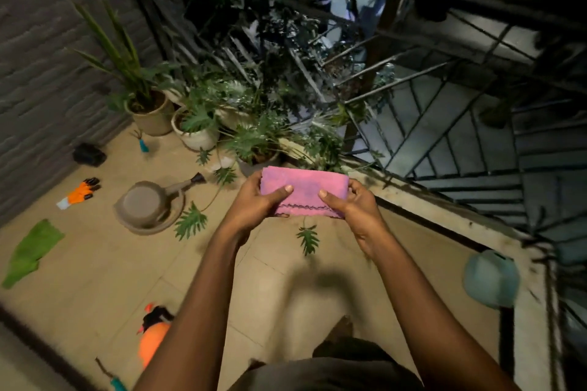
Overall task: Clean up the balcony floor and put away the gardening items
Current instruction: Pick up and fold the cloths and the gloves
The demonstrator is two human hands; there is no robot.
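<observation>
A folded pink cloth [303, 190] is held up in front of me over the tiled floor [317, 279]. My left hand [257, 200] grips its left end and my right hand [352, 203] grips its right end, thumbs on top. On the floor to the left lie a beige watering can [152, 203], an orange clawed glove [81, 192], a green cloth [30, 251], a second orange glove [152, 336], a black object [89, 154] and a teal-handled tool [143, 143]. Loose green leaves [307, 238] lie on the tiles.
Potted plants [197, 127] crowd the far corner by the grey brick wall [38, 73]. A black metal railing [413, 79] runs along the right over a pale ledge [444, 219]. A blue-green pot [490, 279] sits on that ledge. Another teal-handled tool [116, 382] lies near the bottom edge.
</observation>
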